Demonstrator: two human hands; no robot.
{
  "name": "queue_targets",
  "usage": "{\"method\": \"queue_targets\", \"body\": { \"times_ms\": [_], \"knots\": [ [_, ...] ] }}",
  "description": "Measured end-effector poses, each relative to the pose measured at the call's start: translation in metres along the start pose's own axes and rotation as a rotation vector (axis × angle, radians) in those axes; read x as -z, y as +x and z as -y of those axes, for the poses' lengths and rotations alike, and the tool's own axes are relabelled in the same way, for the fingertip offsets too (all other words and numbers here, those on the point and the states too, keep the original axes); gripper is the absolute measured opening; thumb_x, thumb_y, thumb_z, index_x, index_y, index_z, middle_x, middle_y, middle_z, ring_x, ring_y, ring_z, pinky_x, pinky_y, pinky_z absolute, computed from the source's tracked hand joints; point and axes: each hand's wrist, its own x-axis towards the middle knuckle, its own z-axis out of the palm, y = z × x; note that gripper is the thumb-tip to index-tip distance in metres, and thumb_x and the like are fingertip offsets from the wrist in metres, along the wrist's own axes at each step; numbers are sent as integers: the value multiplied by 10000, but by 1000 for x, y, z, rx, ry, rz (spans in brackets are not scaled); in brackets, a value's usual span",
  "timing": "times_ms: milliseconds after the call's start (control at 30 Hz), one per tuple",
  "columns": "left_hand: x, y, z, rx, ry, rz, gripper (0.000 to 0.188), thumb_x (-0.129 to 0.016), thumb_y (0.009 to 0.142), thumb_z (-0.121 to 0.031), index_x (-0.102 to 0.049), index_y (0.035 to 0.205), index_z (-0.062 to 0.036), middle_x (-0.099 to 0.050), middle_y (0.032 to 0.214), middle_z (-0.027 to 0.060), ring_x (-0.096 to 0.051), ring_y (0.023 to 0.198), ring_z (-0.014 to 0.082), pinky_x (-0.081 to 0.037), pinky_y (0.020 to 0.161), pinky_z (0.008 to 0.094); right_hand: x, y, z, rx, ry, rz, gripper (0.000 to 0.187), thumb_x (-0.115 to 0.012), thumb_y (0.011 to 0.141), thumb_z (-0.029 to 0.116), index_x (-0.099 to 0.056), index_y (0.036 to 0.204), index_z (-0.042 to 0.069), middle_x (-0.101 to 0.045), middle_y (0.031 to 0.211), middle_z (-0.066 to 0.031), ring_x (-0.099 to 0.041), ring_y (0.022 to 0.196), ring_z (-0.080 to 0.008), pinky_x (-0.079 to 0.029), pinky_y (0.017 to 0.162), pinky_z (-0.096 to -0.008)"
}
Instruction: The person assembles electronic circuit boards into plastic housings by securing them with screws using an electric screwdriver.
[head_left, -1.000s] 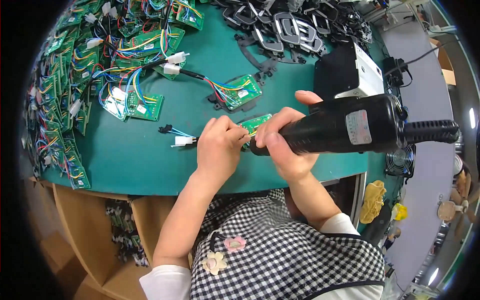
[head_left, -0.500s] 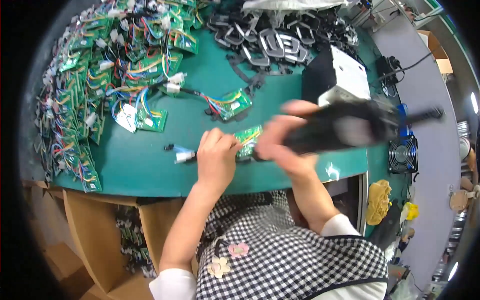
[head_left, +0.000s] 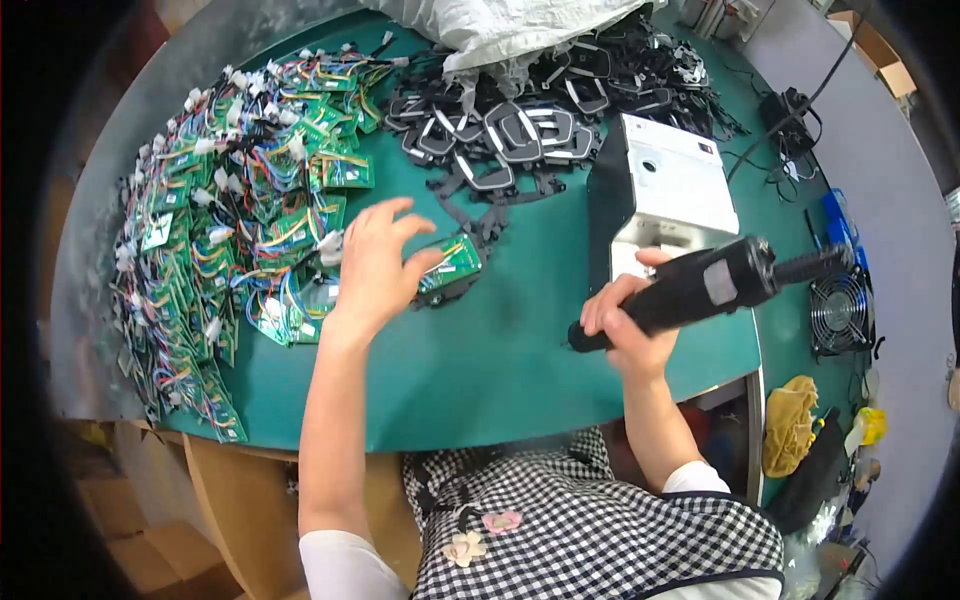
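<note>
While the right hand [head_left: 637, 318] wraps its fingers round a thick, black, tube-shaped power tool [head_left: 705, 283], the left hand [head_left: 370, 268] hangs over the smooth green table [head_left: 500, 390] with nothing in it that I can see. The left fingers are spread wide, and the thumb pokes out to the right. A flat, green, oblong circuit board with yellow wires [head_left: 458, 260] lies just to the right of that thumb, on top of a dark plastic piece [head_left: 452, 293]. (I cannot tell if the thumb touches the board or only sits above it.) The board's long side slants, low on the left and high on the right, so its left end is the one by the thumb. The left hand is much nearer to the board; the right hand is well off to the right. The tool's thin end points left and a bit down. Behind the right hand stands a box with a silver metal top and a black side [head_left: 680, 180]. A big pile of green circuit boards with coloured wires and white plugs [head_left: 190, 280] fills the left, and past the board sits a heap of black plastic frames with silver edges [head_left: 520, 135].
</note>
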Motion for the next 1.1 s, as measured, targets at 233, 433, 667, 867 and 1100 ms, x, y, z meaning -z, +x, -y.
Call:
{"method": "queue_targets", "body": {
  "times_ms": [233, 433, 667, 867, 1100],
  "knots": [
    [-59, 93, 33, -326, 377, -119, 236, -592, 670, -48, -674, 872, -135, -580, 1030, 81, -527, 1001, 259, -422, 825, 385, 6, -9, -14, 83, 19, 132, 571, -584, 697, -120, -354, 1201, 15, -545, 681, -86, -547, 592, -149, -463, 526, -254],
    [9, 69, -22, 27, -108, -292, 112, -592, 755, -26, -654, 840, -64, -617, 708, 62, -589, 626, 188, -462, 581, 290, 15, -5, -3, 39, -2, 65, 578, -579, 726, -68, -291, 1220, 19, -536, 660, -90, -541, 583, -178, -480, 577, -300],
    [-20, -118, -82, 1012, -1304, -44, 181, -613, 823, -47, -597, 985, 33, -637, 795, 72, -601, 700, 120, -504, 652, 277, 5, -4, -4, 80, -141, -5, 632, -588, 768, 79, -233, 1288, 18, -488, 655, -92, -486, 547, -177, -440, 560, -319],
    [43, -106, -17, 455, -188, 196, 268, -633, 761, -66, -599, 1026, -57, -648, 893, 109, -624, 753, 248, -503, 684, 321, 8, -13, -4, 152, -218, -19, 718, -614, 739, 49, -186, 1314, 7, -539, 703, -104, -539, 596, -202, -465, 631, -338],
    [93, 44, 86, 267, 777, -112, 410, -727, 647, -323, -639, 985, -109, -527, 1135, 82, -443, 1095, 258, -343, 876, 427, 2, -27, -2, 156, -312, -47, 741, -641, 732, 82, -175, 1299, -20, -536, 684, -102, -545, 605, -207, -472, 626, -345]
  ]
}}
